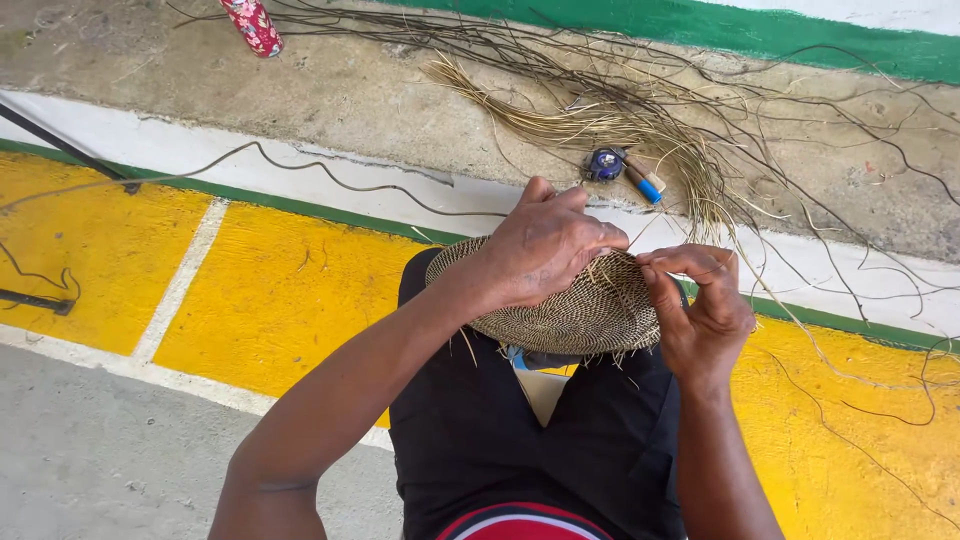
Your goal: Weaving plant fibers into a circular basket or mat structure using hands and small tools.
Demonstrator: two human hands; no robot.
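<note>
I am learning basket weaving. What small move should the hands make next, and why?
Probably pull the strand tight with the right hand, because its fingers pinch at the rim of the woven disc while the left hand presses it down on the lap.

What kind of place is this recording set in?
Probably an outdoor paved spot used for hand weaving: a painted yellow floor, a concrete strip strewn with loose fibres, and a woven disc on the person's lap under both hands.

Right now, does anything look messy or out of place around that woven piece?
Mostly tidy work. Loose straw ends stick out from the woven disc under the left hand and right hand, and fibres sprawl across the concrete step.
</note>
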